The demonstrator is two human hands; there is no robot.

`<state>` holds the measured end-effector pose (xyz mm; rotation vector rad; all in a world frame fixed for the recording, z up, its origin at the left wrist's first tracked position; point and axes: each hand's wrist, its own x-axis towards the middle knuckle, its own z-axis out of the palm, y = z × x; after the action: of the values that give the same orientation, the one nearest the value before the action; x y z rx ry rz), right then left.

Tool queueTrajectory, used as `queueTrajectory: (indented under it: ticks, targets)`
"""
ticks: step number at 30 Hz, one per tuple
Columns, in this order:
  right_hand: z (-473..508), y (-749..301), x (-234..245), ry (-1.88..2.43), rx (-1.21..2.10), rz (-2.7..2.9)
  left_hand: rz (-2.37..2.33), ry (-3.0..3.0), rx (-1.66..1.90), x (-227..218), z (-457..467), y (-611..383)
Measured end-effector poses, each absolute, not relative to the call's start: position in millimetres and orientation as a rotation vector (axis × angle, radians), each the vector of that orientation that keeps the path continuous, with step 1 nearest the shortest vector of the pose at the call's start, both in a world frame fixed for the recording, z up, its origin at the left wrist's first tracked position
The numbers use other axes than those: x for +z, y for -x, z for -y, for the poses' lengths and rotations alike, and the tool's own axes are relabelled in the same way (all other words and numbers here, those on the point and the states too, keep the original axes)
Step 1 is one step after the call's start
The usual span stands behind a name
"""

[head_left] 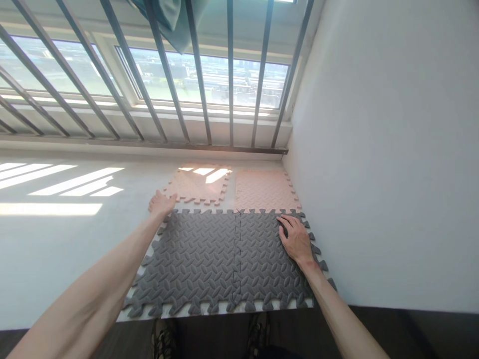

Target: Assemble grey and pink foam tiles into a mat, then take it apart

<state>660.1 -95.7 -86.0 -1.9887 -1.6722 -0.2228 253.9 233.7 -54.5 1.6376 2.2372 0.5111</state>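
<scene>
Two dark grey interlocking foam floor tiles lie joined side by side, with a leaf-pattern surface. Beyond them are two pink foam tiles. The left pink tile sits slightly askew, with a gap between it and the squarely placed right pink tile. My left hand rests flat on the near left corner of the askew pink tile, just above the grey tile. My right hand lies flat on the right grey tile near its far right corner.
The tiles lie on a white ledge with sunlight stripes, against a white wall on the right. Metal window bars and a hanging green cloth stand beyond. My shoes show below the ledge's front edge.
</scene>
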Motion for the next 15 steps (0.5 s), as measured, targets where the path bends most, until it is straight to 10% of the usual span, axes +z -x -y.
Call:
queueTrajectory:
  ticks: [15]
  targets:
    - [95, -662, -88, 1.993, -0.259, 1.704, -2.068, -1.348, 0.871, -66, -247, -248]
